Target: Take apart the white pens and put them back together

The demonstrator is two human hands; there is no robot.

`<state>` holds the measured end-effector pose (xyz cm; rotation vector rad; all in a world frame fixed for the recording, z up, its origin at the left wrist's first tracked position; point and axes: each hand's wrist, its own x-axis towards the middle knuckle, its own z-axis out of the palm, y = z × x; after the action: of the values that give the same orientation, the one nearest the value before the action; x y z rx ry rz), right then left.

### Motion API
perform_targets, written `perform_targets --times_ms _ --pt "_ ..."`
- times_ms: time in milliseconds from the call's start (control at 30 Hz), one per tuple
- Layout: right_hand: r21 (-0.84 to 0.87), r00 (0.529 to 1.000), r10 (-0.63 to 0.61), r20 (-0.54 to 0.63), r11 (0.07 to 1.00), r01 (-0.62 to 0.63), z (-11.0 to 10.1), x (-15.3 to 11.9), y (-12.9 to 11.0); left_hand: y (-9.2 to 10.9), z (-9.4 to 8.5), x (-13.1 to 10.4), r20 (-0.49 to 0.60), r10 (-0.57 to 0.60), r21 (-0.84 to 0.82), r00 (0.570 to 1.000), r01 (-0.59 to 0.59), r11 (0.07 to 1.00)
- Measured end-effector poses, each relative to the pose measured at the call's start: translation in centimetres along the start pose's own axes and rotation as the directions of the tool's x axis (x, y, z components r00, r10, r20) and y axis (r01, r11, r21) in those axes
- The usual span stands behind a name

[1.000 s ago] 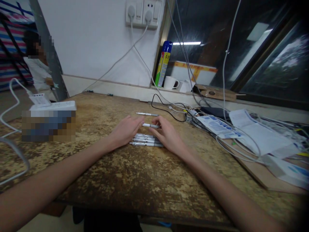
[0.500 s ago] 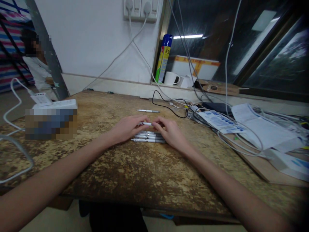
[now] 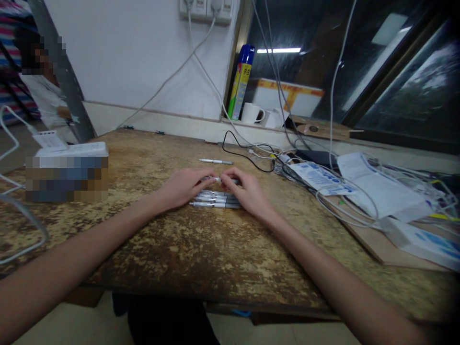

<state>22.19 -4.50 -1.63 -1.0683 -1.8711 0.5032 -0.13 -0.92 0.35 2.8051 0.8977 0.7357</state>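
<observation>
My left hand [image 3: 185, 186] and my right hand [image 3: 247, 189] meet over the worn wooden table [image 3: 201, 254], fingertips nearly touching. Both pinch a white and grey pen [image 3: 217, 179], held level between them and mostly covered by the fingers. Just below the hands, several similar pens [image 3: 213, 204] lie side by side, their right ends partly behind my right hand. Farther back, a single pen [image 3: 216, 161] lies by itself on the table.
At the left are a white power strip [image 3: 72, 149] and cables. Papers [image 3: 381, 187], tangled cords and a white box [image 3: 420, 242] cover the right side. A mug [image 3: 251, 113] and spray can [image 3: 241, 82] stand on the sill. A person [image 3: 46, 91] is at the far left.
The whole view has shifted a little. My fingertips have drawn closer together on the held pen, so less of it shows between them.
</observation>
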Motion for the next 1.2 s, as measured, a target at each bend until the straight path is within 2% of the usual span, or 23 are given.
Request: perform_targets --times_ms 100,233,400,467,567,667,767,967,1100,1200 --pt "-0.019 0.999 0.018 0.032 1.000 -0.017 -0.1 0.0 -0.1 -0.1 0.0 0.0 0.005 -0.021 0.037 1.000 0.021 0.999" --pt "-0.071 0.997 -0.069 -0.027 0.995 0.067 -0.2 0.1 -0.4 -0.2 -0.1 0.1 0.027 -0.059 0.067 0.998 0.057 0.996" --pt "-0.042 0.993 -0.061 -0.102 0.998 0.057 -0.4 0.2 0.1 -0.6 -0.5 0.2 0.019 -0.083 0.022 0.996 0.082 0.996" --pt "0.031 0.990 -0.021 -0.141 0.999 0.026 -0.5 0.4 0.6 -1.0 -0.6 0.2 0.003 -0.065 -0.010 0.998 0.065 0.998" --pt "0.196 0.985 0.098 -0.143 0.978 -0.069 -0.8 0.7 1.2 -1.5 -0.6 0.2 -0.054 0.026 -0.078 0.998 -0.030 0.997" --pt "0.228 0.976 0.165 -0.144 0.965 -0.129 -1.0 1.0 1.5 -2.0 -0.5 0.3 -0.090 0.083 -0.094 0.992 -0.092 0.991" --pt "0.201 0.967 0.172 -0.186 0.970 -0.134 -1.4 1.2 1.4 -2.5 -0.5 0.2 -0.112 0.051 -0.065 0.992 -0.058 0.996" --pt "0.446 0.936 0.296 -0.189 0.875 -0.187 -1.8 1.4 2.2 -3.3 -0.7 0.1 -0.145 0.003 -0.040 0.989 -0.009 0.999" --pt "0.415 0.923 0.314 -0.223 0.887 -0.201 -1.5 1.6 2.9 -3.3 -0.7 0.1 -0.144 0.020 -0.045 0.989 -0.027 0.999" --pt "0.406 0.936 0.312 -0.164 0.886 -0.224 -0.8 1.5 2.9 -3.0 -0.6 0.2 -0.132 0.037 -0.041 0.991 -0.043 0.998"
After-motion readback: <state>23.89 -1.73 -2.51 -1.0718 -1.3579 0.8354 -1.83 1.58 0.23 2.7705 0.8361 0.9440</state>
